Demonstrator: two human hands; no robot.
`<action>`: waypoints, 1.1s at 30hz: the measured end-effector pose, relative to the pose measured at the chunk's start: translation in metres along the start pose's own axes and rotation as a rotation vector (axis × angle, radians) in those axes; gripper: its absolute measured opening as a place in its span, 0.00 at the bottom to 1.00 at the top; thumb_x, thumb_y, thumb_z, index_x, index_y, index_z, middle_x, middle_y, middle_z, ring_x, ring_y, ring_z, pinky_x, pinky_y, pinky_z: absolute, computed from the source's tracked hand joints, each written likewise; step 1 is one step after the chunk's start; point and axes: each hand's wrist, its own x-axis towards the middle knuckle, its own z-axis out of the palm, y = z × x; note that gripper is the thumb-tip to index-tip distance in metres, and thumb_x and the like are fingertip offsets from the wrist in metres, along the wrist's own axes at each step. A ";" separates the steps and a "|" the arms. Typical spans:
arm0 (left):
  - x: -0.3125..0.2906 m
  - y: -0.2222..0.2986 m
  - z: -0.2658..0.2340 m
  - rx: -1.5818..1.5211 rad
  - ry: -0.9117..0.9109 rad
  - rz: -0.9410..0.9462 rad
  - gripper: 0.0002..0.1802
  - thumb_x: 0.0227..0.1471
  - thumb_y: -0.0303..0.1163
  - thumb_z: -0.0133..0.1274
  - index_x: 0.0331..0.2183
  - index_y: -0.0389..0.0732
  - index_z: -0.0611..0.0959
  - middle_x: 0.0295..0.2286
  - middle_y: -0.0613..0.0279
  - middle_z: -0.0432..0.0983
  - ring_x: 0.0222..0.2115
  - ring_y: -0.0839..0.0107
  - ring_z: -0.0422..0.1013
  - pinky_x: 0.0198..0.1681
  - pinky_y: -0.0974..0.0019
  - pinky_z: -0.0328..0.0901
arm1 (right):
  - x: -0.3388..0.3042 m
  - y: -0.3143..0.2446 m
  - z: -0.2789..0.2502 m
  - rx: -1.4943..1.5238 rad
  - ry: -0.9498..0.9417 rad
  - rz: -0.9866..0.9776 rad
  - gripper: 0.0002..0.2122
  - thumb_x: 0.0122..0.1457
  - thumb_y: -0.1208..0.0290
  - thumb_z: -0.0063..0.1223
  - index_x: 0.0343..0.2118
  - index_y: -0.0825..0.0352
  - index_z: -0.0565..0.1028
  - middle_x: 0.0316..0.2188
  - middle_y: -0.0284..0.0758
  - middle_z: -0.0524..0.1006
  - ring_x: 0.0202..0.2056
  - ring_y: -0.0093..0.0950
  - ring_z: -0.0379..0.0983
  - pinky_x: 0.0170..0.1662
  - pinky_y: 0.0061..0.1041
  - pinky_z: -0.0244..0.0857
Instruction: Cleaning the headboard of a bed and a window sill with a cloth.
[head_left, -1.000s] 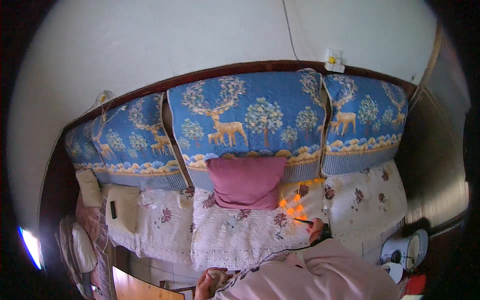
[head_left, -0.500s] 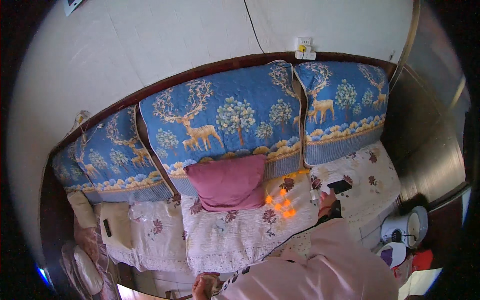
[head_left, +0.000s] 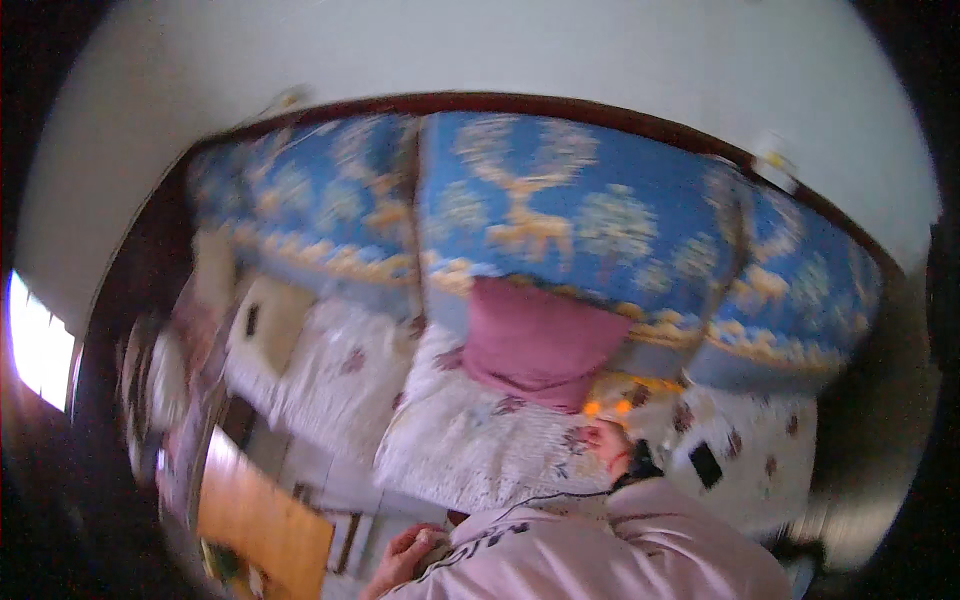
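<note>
The orange lights (head_left: 623,407) lie just beyond your right hand (head_left: 604,440), beside the pillow (head_left: 540,345); blur hides their long axis. That hand is nearer, fingers bent, its hold impossible to tell. Your left hand (head_left: 405,552) curls well apart, contents hidden. The phone (head_left: 705,465) lies rightward.

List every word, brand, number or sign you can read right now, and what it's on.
None can be read.
Pink sweatshirt: dark lettering, too blurred to read.
Black remote control: any markings too small and blurred.
Black smartphone: no text visible.
</note>
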 end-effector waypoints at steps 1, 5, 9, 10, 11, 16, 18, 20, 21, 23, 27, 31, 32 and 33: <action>-0.009 -0.001 -0.001 0.027 -0.064 -0.052 0.19 0.52 0.38 0.46 0.44 0.39 0.71 0.38 0.61 0.70 0.41 0.73 0.65 0.46 0.71 0.58 | -0.002 -0.004 -0.004 -0.014 0.082 -0.071 0.08 0.49 0.63 0.47 0.26 0.62 0.71 0.22 0.30 0.72 0.27 0.24 0.70 0.30 0.27 0.64; -0.035 -0.025 -0.020 0.218 -0.287 -0.003 0.32 0.50 0.46 0.47 0.52 0.41 0.60 0.49 0.61 0.58 0.50 0.72 0.53 0.54 0.70 0.46 | 0.033 -0.022 -0.058 -0.298 -0.503 -0.115 0.09 0.45 0.59 0.50 0.24 0.58 0.69 0.23 0.26 0.67 0.26 0.23 0.65 0.28 0.25 0.60; -0.053 -0.093 -0.031 0.089 -0.035 0.074 0.32 0.46 0.46 0.52 0.49 0.40 0.64 0.44 0.61 0.64 0.46 0.72 0.59 0.50 0.71 0.53 | 0.041 -0.022 -0.026 -0.440 -0.099 0.075 0.07 0.47 0.62 0.48 0.25 0.58 0.69 0.24 0.28 0.67 0.26 0.25 0.65 0.28 0.27 0.61; -0.057 -0.092 -0.029 0.067 0.120 0.047 0.31 0.45 0.46 0.54 0.47 0.39 0.67 0.41 0.61 0.67 0.43 0.72 0.62 0.47 0.71 0.56 | 0.045 -0.023 -0.021 -0.468 0.033 0.090 0.07 0.47 0.62 0.48 0.25 0.59 0.69 0.24 0.28 0.67 0.27 0.25 0.65 0.28 0.27 0.61; -0.073 -0.101 -0.023 0.041 0.295 0.033 0.30 0.43 0.45 0.55 0.44 0.38 0.69 0.37 0.62 0.70 0.39 0.72 0.65 0.44 0.71 0.59 | 0.048 -0.022 -0.005 -0.500 0.138 0.091 0.06 0.47 0.63 0.48 0.25 0.59 0.69 0.25 0.28 0.67 0.27 0.25 0.65 0.28 0.28 0.61; -0.115 -0.135 -0.052 -0.177 0.545 0.220 0.16 0.42 0.36 0.58 0.35 0.40 0.76 0.27 0.68 0.72 0.26 0.80 0.66 0.28 0.75 0.63 | 0.032 0.009 0.159 -0.959 -0.442 -0.062 0.10 0.50 0.63 0.44 0.29 0.64 0.68 0.20 0.33 0.68 0.20 0.27 0.65 0.21 0.27 0.60; -0.160 -0.122 -0.065 -0.273 0.572 0.199 0.12 0.42 0.30 0.56 0.33 0.41 0.77 0.24 0.71 0.71 0.19 0.83 0.63 0.17 0.78 0.58 | -0.007 0.027 0.211 -1.026 -0.548 -0.050 0.16 0.51 0.60 0.46 0.39 0.66 0.67 0.26 0.33 0.71 0.22 0.24 0.67 0.20 0.23 0.60; -0.193 -0.136 -0.081 -0.328 0.622 0.259 0.11 0.41 0.28 0.54 0.33 0.42 0.77 0.23 0.71 0.70 0.18 0.84 0.62 0.15 0.78 0.56 | -0.060 0.063 0.269 -1.115 -0.562 -0.139 0.11 0.54 0.63 0.43 0.37 0.64 0.67 0.25 0.32 0.72 0.21 0.23 0.67 0.23 0.24 0.61; -0.211 -0.146 -0.085 -0.357 0.648 0.313 0.11 0.41 0.26 0.53 0.33 0.43 0.77 0.22 0.72 0.69 0.17 0.85 0.60 0.13 0.78 0.54 | -0.080 0.080 0.287 -1.200 -0.647 -0.081 0.12 0.54 0.67 0.43 0.41 0.64 0.66 0.28 0.33 0.72 0.24 0.24 0.68 0.24 0.23 0.62; -0.234 -0.169 -0.092 -0.421 0.702 0.390 0.12 0.40 0.26 0.53 0.33 0.44 0.77 0.22 0.71 0.69 0.17 0.85 0.61 0.14 0.79 0.55 | -0.121 0.112 0.308 -1.323 -0.813 0.023 0.15 0.54 0.70 0.43 0.45 0.65 0.65 0.32 0.35 0.72 0.27 0.25 0.70 0.26 0.23 0.63; -0.260 -0.204 -0.089 -0.387 0.672 0.610 0.13 0.40 0.26 0.52 0.34 0.44 0.76 0.23 0.71 0.69 0.17 0.84 0.61 0.14 0.79 0.55 | -0.189 0.189 0.320 -1.495 -1.073 0.136 0.15 0.53 0.70 0.46 0.44 0.65 0.66 0.33 0.34 0.73 0.28 0.26 0.71 0.28 0.25 0.65; -0.289 -0.247 -0.098 -0.453 0.662 0.679 0.12 0.42 0.29 0.54 0.34 0.44 0.75 0.23 0.72 0.69 0.17 0.84 0.61 0.14 0.79 0.55 | -0.242 0.263 0.329 -1.634 -1.206 0.234 0.12 0.53 0.69 0.47 0.41 0.66 0.69 0.32 0.34 0.73 0.28 0.26 0.71 0.30 0.24 0.65; -0.292 -0.259 -0.102 -0.528 0.680 0.667 0.12 0.43 0.32 0.55 0.34 0.44 0.75 0.23 0.72 0.69 0.17 0.85 0.61 0.14 0.79 0.54 | -0.249 0.281 0.331 -1.674 -1.230 0.228 0.13 0.53 0.70 0.47 0.41 0.66 0.68 0.32 0.35 0.73 0.28 0.26 0.71 0.30 0.24 0.65; -0.299 -0.266 -0.106 -0.542 0.697 0.677 0.12 0.43 0.32 0.55 0.34 0.44 0.75 0.23 0.72 0.69 0.17 0.85 0.61 0.14 0.79 0.54 | -0.255 0.296 0.332 -1.691 -1.247 0.228 0.13 0.53 0.70 0.47 0.41 0.66 0.68 0.32 0.35 0.73 0.28 0.26 0.71 0.30 0.24 0.65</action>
